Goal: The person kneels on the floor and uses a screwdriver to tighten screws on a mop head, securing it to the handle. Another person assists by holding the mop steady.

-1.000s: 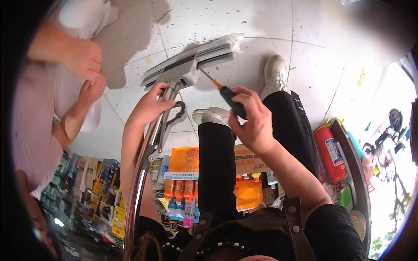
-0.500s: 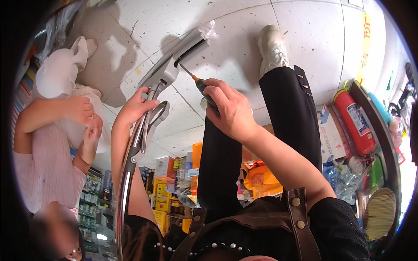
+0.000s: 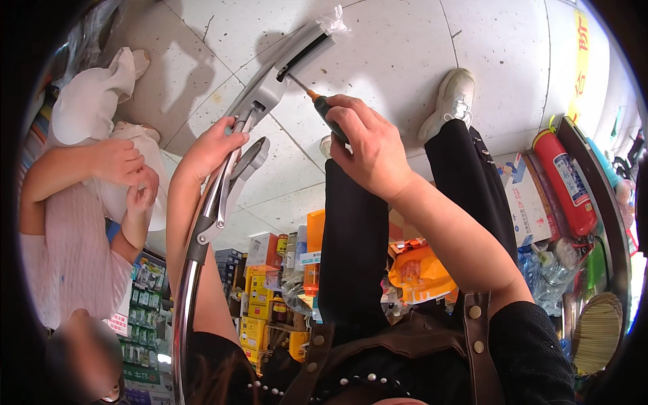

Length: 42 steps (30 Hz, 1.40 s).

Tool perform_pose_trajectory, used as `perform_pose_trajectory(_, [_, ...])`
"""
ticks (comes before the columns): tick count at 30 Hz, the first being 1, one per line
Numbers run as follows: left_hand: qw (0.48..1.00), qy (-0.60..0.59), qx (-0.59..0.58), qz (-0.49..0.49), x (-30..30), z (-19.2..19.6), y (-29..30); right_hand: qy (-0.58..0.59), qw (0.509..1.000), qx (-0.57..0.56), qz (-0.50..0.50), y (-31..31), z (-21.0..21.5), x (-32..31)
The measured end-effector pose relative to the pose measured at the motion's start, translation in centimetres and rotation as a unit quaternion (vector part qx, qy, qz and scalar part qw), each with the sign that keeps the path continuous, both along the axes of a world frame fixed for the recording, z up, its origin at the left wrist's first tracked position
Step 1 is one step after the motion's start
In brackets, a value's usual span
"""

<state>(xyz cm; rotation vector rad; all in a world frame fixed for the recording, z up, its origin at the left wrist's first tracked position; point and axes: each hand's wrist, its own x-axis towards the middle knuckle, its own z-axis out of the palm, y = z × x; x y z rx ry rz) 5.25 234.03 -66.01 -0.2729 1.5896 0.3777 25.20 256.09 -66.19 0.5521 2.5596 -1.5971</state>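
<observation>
A grey-headed squeeze mop (image 3: 273, 88) with a chrome pole and a hinged lever (image 3: 251, 162) runs from near my body up over the floor, its head raised at a slant. My left hand (image 3: 212, 150) is closed around the rods just below the head. In my right hand (image 3: 374, 145) is a screwdriver (image 3: 325, 111) with a dark green handle and an orange collar. Its thin shaft points up and left, with the tip at the edge of the head's dark slot. Whether the tip sits in a screw cannot be made out. Clear plastic wrap (image 3: 332, 21) covers the head's far end.
Close on the left is another person (image 3: 81, 223), hands together near the lap. A red fire extinguisher (image 3: 565, 182) stands at the right beside a cardboard box (image 3: 526, 202) and a straw broom head (image 3: 597, 334). Shelves of boxed goods (image 3: 260, 297) lie below, around my black-trousered legs.
The whole view has shifted a little, moving most things right in the picture. My feet appear lower. Both hands keep their holds, and the screwdriver tip stays at the mop head.
</observation>
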Motion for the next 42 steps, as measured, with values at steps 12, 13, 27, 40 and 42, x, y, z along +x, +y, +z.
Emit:
perform_pose_trajectory(12, [0.998,0.004,-0.031,0.061,-0.5,0.5,0.4,-0.05,0.997,-0.052,-0.024,1.7,-1.5,-3.3])
perform_pose_trajectory(13, [0.999,0.044,-0.017,-0.012,-0.7,0.4,0.7,-0.058,0.997,-0.055,-0.021,2.0,-2.1,-3.5])
perform_pose_trajectory(27, [0.912,0.091,0.153,-0.371,-1.6,1.4,3.6,-0.048,0.997,-0.013,0.062,3.0,-3.2,-5.0])
perform_pose_trajectory(40, [0.952,0.052,0.167,-0.251,-0.2,0.8,2.7,-0.01,0.999,-0.02,0.048,3.8,-2.6,-2.6])
perform_pose_trajectory(42, [0.949,0.054,0.162,-0.264,-0.2,1.8,2.3,0.001,0.999,-0.026,0.043,3.8,-2.4,-2.9])
